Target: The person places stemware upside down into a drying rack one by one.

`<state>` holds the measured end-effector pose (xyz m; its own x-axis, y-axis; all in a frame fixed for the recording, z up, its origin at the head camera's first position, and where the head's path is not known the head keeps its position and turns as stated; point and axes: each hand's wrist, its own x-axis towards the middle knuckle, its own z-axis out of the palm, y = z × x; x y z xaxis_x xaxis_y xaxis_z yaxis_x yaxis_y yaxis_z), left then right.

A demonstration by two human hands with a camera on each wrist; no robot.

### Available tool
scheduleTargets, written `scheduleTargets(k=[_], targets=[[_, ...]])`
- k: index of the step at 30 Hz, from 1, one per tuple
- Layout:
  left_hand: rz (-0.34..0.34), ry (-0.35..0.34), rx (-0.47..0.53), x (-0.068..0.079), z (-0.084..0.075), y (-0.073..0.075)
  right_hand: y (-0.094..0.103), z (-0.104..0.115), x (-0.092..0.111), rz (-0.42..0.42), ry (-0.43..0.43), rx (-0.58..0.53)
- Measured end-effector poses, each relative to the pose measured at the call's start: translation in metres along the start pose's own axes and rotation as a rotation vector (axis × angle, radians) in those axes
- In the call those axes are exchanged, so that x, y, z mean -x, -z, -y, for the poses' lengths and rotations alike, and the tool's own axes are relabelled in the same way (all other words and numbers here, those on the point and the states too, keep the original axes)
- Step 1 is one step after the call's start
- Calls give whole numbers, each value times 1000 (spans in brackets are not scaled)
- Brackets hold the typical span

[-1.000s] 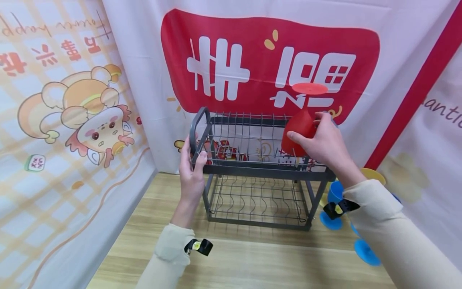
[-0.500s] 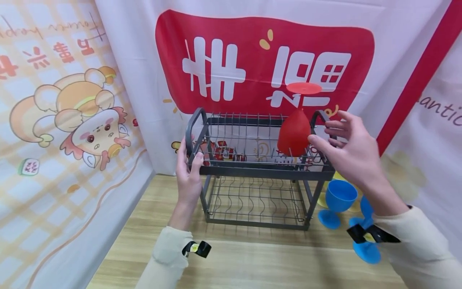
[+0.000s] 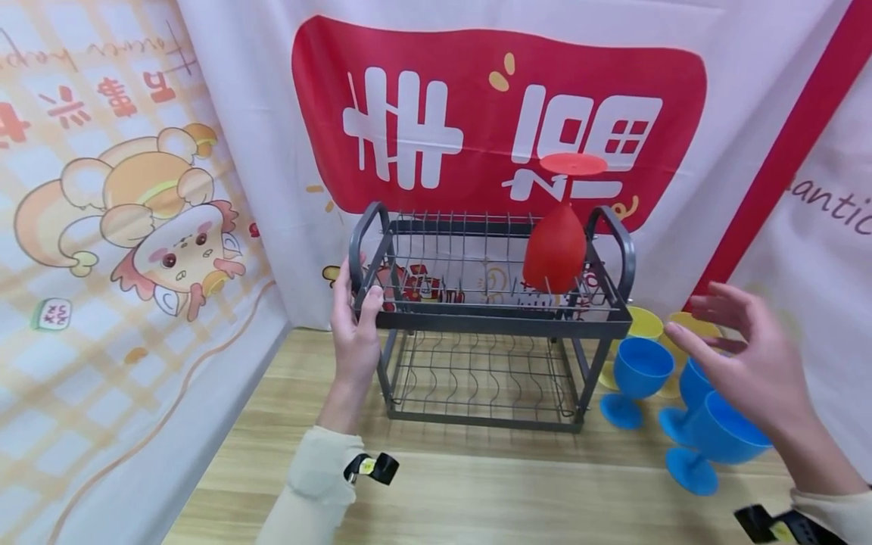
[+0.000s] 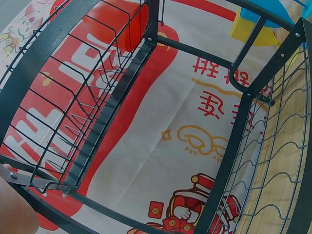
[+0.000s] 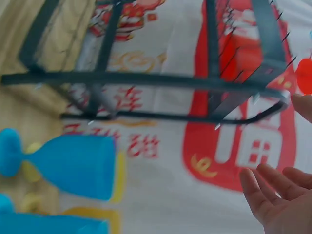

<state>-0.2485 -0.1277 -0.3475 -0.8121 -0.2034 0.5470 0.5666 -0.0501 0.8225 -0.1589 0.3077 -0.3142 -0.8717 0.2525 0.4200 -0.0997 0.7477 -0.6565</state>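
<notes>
A red plastic goblet [image 3: 555, 253] stands upside down, its foot uppermost, at the right of the top tier of a dark grey two-tier dish rack [image 3: 504, 324]. My left hand [image 3: 356, 333] grips the rack's left end, thumb over the front corner; its thumb [image 4: 17, 209] also shows at the frame in the left wrist view. Over to the right, my right hand [image 3: 756, 363] hangs with loose, spread fingers and holds nothing. It is nearest a blue goblet [image 3: 730, 433], overlapping the goblets behind in the head view. The right wrist view shows these fingers apart from the rack.
Several blue goblets, one of them a front blue goblet [image 3: 640, 371], stand upright right of the rack. Yellow goblets [image 3: 643, 324] stand behind them. The wooden tabletop [image 3: 477, 484] meets a printed white cloth [image 3: 266, 151] at the back and sides. The rack's right handle [image 3: 625, 257] sticks up.
My right hand has let go of the red goblet, which stays on the rack, and has moved right and down over the blue goblets. My left hand keeps its hold on the rack.
</notes>
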Motion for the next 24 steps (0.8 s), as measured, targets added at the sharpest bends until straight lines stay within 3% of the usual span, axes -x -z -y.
scheduleTargets(k=[10,18,24], targets=[[-1,-3,-8,1,0,0,-1,-71,24,61,-174,53],[-4,-9,-10,1,-1,1,-7,-109,41,96,-379,56],[5,13,-15,1,-1,1,-13,-131,51,76,-517,53]])
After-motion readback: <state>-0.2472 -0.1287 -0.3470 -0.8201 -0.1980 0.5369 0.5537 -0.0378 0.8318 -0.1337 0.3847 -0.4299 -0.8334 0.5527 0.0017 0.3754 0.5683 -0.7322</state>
